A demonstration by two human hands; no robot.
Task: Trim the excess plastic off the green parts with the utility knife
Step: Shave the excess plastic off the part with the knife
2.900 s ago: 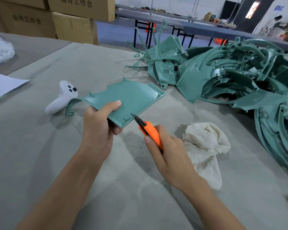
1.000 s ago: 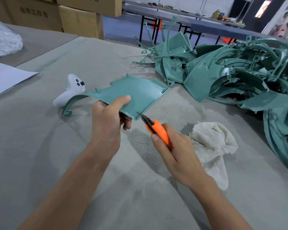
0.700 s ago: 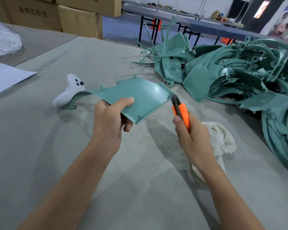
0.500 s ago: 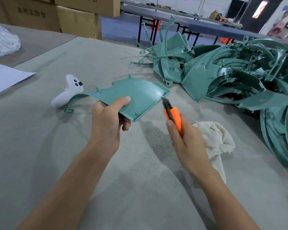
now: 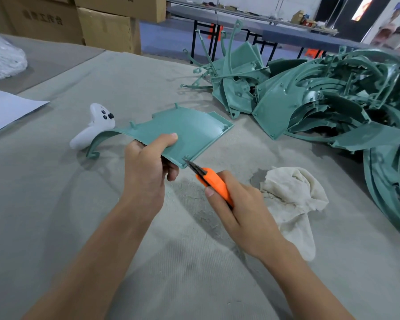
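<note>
Holding green part (image 5: 189, 132) above tabletop (image 5: 97, 218) centre, left hand (image 5: 146, 172) fingers (image 5: 173, 173) clamped on its 6 o'clock edge, thumb on top | right hand (image 5: 243, 209) at 4 o'clock, fingers (image 5: 231, 181) clamped round orange utility knife (image 5: 214, 183), blade tip at part's near corner | pile of green parts (image 5: 310, 105) at 2 o'clock | cloth (image 5: 291, 192) at 3 o'clock | white controller (image 5: 95, 128) at 10 o'clock

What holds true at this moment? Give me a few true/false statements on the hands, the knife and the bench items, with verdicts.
1. The left hand grips the green part by its near edge. True.
2. The utility knife in the right hand has a blue handle. False: it is orange.
3. The knife's tip is at the part's near corner. True.
4. The white controller lies on the cloth. False: it lies on the table far to the left of the cloth.
</note>
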